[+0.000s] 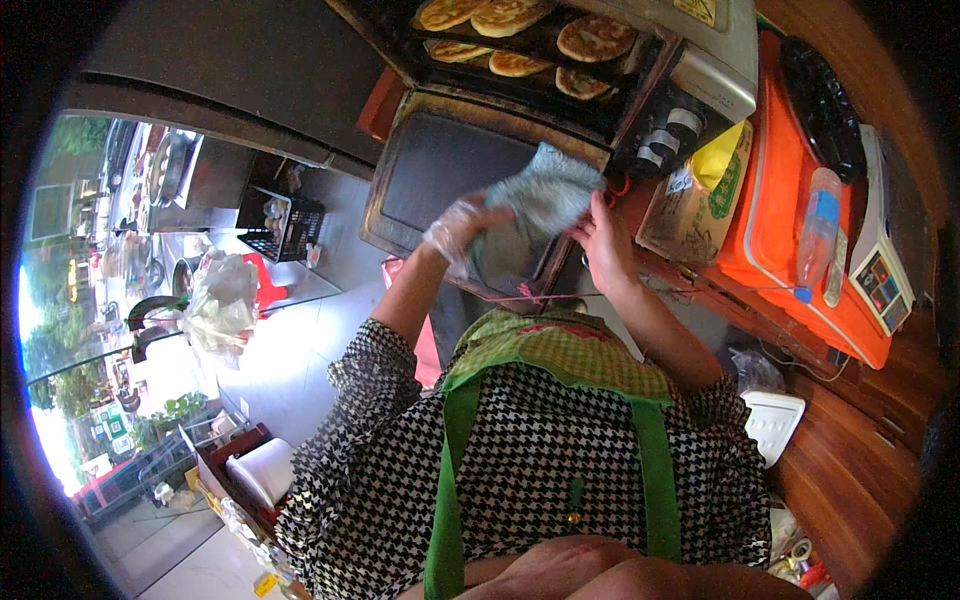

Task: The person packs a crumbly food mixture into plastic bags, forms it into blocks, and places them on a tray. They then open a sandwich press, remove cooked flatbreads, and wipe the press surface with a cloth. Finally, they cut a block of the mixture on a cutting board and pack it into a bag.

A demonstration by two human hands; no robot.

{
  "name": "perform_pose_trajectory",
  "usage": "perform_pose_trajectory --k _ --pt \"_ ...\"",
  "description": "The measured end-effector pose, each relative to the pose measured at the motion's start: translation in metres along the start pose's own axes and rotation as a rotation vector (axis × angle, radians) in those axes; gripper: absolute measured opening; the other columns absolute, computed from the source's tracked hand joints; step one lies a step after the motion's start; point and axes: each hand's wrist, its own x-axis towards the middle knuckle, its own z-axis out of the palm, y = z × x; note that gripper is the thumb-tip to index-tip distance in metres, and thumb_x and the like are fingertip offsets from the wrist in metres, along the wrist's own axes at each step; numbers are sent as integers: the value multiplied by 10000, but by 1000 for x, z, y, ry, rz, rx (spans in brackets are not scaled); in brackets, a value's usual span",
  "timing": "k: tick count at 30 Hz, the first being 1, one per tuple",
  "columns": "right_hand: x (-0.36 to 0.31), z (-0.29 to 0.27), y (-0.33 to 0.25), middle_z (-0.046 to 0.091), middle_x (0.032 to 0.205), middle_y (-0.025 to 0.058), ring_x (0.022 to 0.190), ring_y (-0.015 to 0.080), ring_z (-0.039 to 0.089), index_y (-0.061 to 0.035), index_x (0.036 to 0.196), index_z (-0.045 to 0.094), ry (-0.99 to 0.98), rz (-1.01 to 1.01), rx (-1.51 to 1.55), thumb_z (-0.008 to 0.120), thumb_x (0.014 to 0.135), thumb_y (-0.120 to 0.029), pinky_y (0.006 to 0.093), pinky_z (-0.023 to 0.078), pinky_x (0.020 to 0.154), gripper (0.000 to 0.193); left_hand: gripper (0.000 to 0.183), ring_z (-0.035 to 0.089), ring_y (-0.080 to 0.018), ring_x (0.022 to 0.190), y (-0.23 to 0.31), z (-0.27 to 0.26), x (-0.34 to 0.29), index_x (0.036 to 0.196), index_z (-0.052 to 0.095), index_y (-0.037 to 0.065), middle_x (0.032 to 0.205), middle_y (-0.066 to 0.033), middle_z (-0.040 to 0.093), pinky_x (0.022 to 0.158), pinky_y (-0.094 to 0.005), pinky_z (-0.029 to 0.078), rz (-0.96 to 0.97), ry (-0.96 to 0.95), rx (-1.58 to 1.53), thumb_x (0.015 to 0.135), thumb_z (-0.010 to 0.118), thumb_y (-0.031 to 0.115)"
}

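One pale blue-green cloth (545, 190) is bunched between the left hand (465, 228) and the right hand (605, 240), above the lowered oven door (425, 165) and in front of the person's green checked apron (560, 350). Behind it, browned flatbreads (597, 38) lie in two rows, one above the other, inside the open oven (715, 80).

The step in hand looks like arranging or folding the cloth, with the breads untouched. The next move seems to call for a secure grip on both sides, with enough thickness between skin and metal if either hand is to go near the oven, which may well be hot. A loose corner could brush the door or a rack.

The left hand, in a clear plastic glove, is clamped on the cloth's left side, its fingers pointing to the right across the fabric. The right hand looks bare; its thumb points up and its fingers curve toward the cloth's right edge, but whether they pinch it or only touch it I cannot tell. The left forearm slants up and to the right from a houndstooth sleeve (375, 365); the right forearm slants up and to the left. Both elbows are bent and set wide, so the hands meet the cloth from opposite sides, ahead of the chest.
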Motion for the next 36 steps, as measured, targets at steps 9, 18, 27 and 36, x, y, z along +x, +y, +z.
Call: perform_pose_trajectory --k 9,18,27,36 --pt "-72 -23 -11 635 1107 146 1025 226 617 33 1154 609 -186 -195 -292 352 1058 -380 371 494 895 496 503 561 -271 1215 122 -13 109 1307 537 50 1325 -150 571 1021 -392 449 179 609 -466 864 710 213" --pt "-120 -41 -15 630 1082 113 983 192 604 5 1104 619 -115 -252 -174 423 1048 -320 359 486 880 383 241 634 -260 850 127 -17 157 1122 597 2 1124 -142 610 695 -290 593 446 430 -716 900 676 54" --pt "-132 -29 -11 624 1051 103 942 175 596 4 1075 608 -158 -284 -160 428 1047 -326 339 476 848 377 397 506 -269 1191 143 -16 181 1349 509 -14 1504 -171 379 895 -469 473 349 484 -441 1011 510 195" --pt "-136 -16 -7 620 1062 119 864 184 609 6 1019 628 -133 -330 -307 388 1057 -297 331 489 799 388 201 644 -278 891 101 -35 124 1059 614 48 1123 -129 638 790 -396 521 265 524 -598 886 652 142"
